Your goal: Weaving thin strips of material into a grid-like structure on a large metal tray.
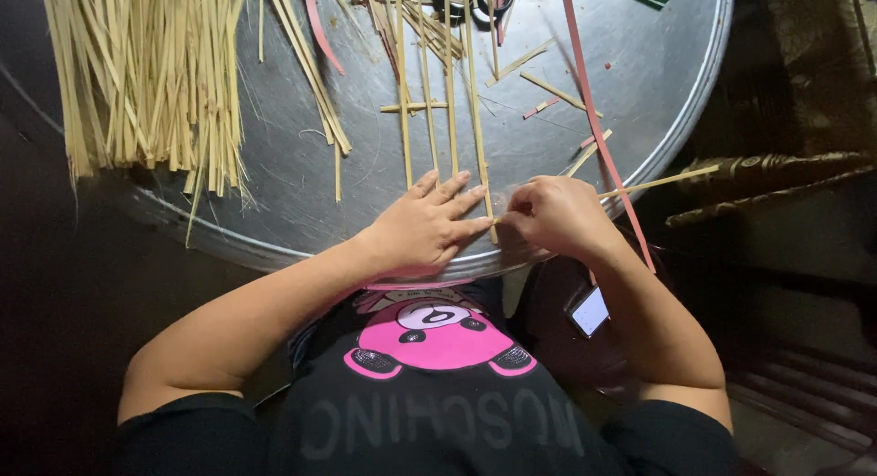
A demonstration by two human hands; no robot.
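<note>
Weaving barely begun: left hand (422,227) lies flat pinning four upright strips (439,129); right hand (551,214) pinches, seemingly, the first cross strip (656,181); bundle (146,74) untouched.

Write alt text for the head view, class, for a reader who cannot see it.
A person's left hand presses flat on four upright pale strips on a round metal tray, while the right hand pinches a crosswise strip. A strip bundle lies far left.
</note>
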